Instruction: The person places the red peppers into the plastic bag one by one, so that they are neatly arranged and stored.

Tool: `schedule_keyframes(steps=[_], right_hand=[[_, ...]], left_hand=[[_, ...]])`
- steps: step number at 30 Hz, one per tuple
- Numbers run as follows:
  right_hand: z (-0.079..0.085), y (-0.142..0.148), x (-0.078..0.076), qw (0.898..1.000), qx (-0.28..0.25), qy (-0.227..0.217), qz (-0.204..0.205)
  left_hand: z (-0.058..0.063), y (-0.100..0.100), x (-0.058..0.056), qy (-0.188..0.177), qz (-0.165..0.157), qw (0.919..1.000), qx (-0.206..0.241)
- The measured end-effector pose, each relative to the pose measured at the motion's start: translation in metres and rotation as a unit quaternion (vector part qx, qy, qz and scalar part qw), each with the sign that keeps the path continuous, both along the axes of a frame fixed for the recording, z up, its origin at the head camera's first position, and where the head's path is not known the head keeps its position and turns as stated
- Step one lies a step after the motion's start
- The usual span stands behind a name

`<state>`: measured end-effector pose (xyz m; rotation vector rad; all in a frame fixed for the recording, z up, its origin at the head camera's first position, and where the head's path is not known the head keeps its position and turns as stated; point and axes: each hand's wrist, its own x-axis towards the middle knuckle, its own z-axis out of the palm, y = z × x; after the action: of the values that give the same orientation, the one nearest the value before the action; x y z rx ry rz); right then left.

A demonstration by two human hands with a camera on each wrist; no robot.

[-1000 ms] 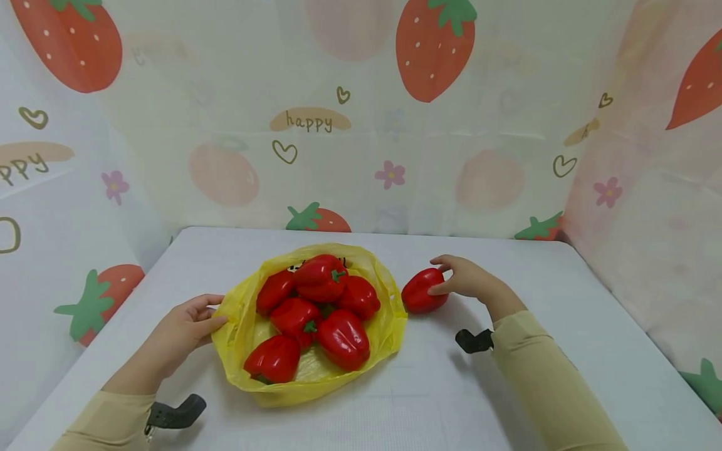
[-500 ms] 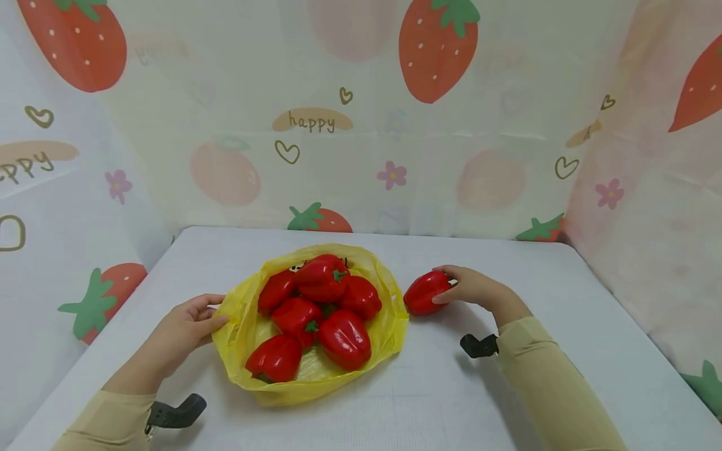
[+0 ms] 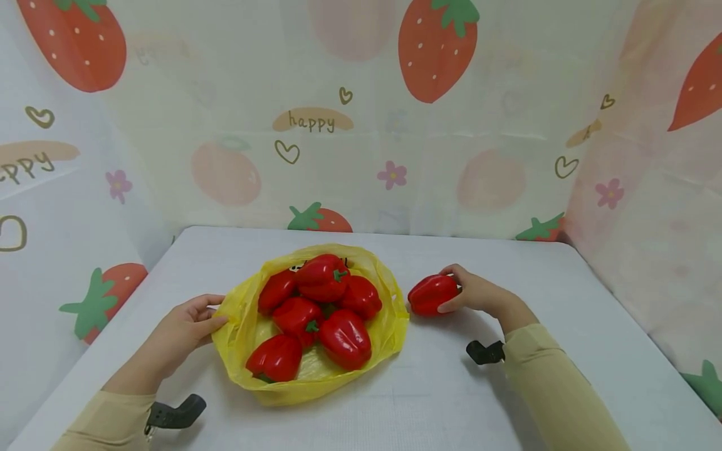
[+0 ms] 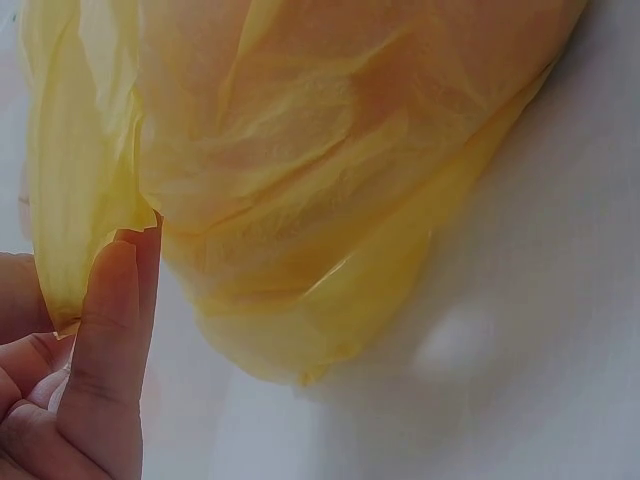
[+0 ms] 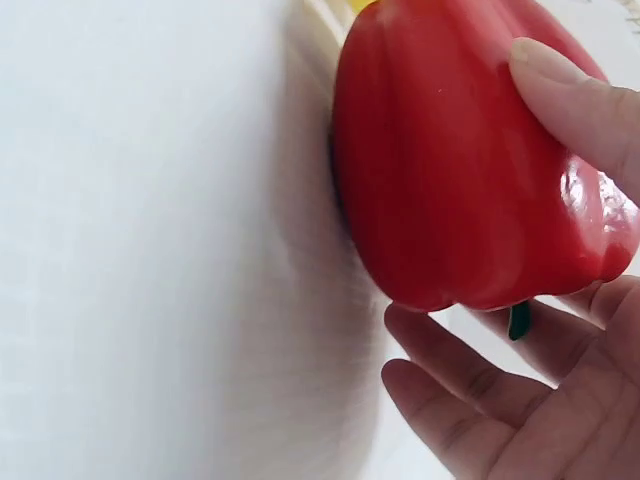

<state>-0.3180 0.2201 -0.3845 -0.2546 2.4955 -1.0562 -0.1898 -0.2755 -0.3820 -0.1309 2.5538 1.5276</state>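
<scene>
A yellow plastic bag (image 3: pixel 265 393) stands wide-mouthed on the table with several red bell peppers (image 3: pixel 345 340) inside. My left hand (image 3: pixel 183 326) pinches the bag's left rim; in the left wrist view, the thumb and fingers (image 4: pixel 108 330) have a fold of the plastic between them. Just right of the bag, my right hand (image 3: pixel 479 293) grips another red bell pepper (image 3: pixel 431 295) by its stem end. Seen from the right wrist, the thumb (image 5: pixel 575 95) lies across this pepper (image 5: pixel 450 160) and its green stem points toward the palm. The fingers behind the pepper are partly hidden.
The white table (image 3: pixel 406 401) has its far edge near the patterned cloth backdrop (image 3: pixel 361 169), which also rises at both sides. A black wrist mount (image 3: pixel 177 412) juts from the left sleeve and another mount (image 3: pixel 485 352) from the right.
My right hand and the single bell pepper have shifted slightly right, away from the bag, with the fingers closing round the pepper. The left hand and the bag stay in place.
</scene>
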Motion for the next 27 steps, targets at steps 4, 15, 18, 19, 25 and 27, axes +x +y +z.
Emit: schedule_keyframes(steps=[4,15,18,19,25,27], right_hand=[[-0.003,0.003,0.002,1.000,-0.011,0.008,0.003],[-0.004,0.008,0.008,0.999,-0.030,0.026,0.005],[-0.005,0.008,0.008,0.999,-0.025,0.028,0.005],[-0.005,0.008,0.009,0.999,-0.023,0.028,0.007],[-0.006,0.009,0.013,0.999,-0.034,0.021,0.020],[-0.006,0.009,0.014,0.999,-0.042,0.020,0.023]], left_hand=[[0.001,0.001,0.001,0.000,-0.001,1.0000,0.000],[0.004,0.001,0.002,0.002,-0.004,1.0000,0.001],[0.004,0.001,0.002,0.002,-0.004,1.0000,0.002],[0.005,0.001,0.002,0.001,-0.003,1.0000,0.002],[0.005,-0.001,0.001,0.001,-0.003,1.0000,0.008],[0.005,-0.001,0.001,0.001,-0.004,0.9999,0.010]])
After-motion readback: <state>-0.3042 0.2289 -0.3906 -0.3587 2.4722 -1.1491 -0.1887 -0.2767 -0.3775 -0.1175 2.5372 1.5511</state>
